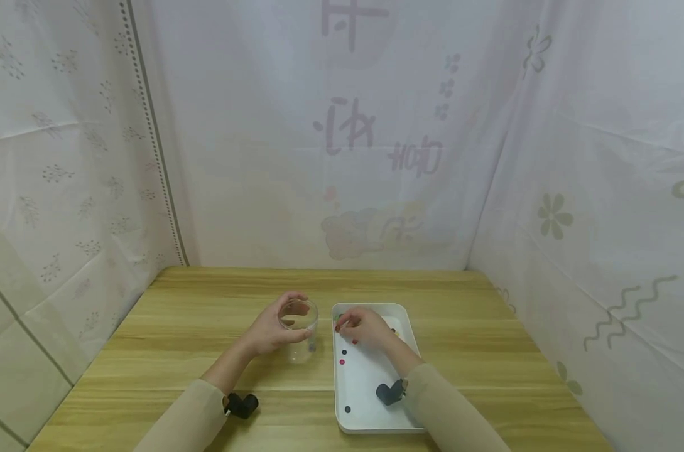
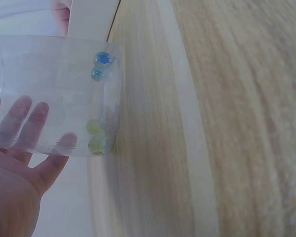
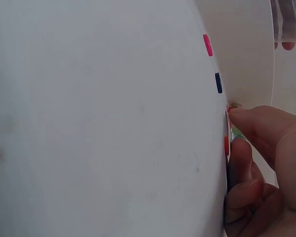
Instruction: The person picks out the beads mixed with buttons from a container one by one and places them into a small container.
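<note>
My left hand point(image 1: 274, 329) grips a clear plastic cup point(image 1: 299, 314), fingers and thumb round its upper part. The cup is upright, its base close over the table; blue marbles point(image 2: 102, 58) and yellow-green marbles point(image 2: 96, 144) lie at its bottom in the left wrist view. My right hand point(image 1: 364, 326) reaches into the white tray point(image 1: 370, 402), thumb and fingers bent at its far left corner. In the right wrist view, a green piece point(image 3: 237, 132) shows between thumb and forefinger, with a red disc point(image 3: 226, 145) nearby. I cannot tell whether the fingers hold anything.
Small flat discs lie scattered in the tray: a dark disc point(image 1: 348, 409) near the front, a pink disc point(image 1: 342, 361) and another dark disc point(image 1: 344, 352) along the left side. White cloth point(image 1: 319, 188) walls the wooden table point(image 1: 217, 314) on three sides.
</note>
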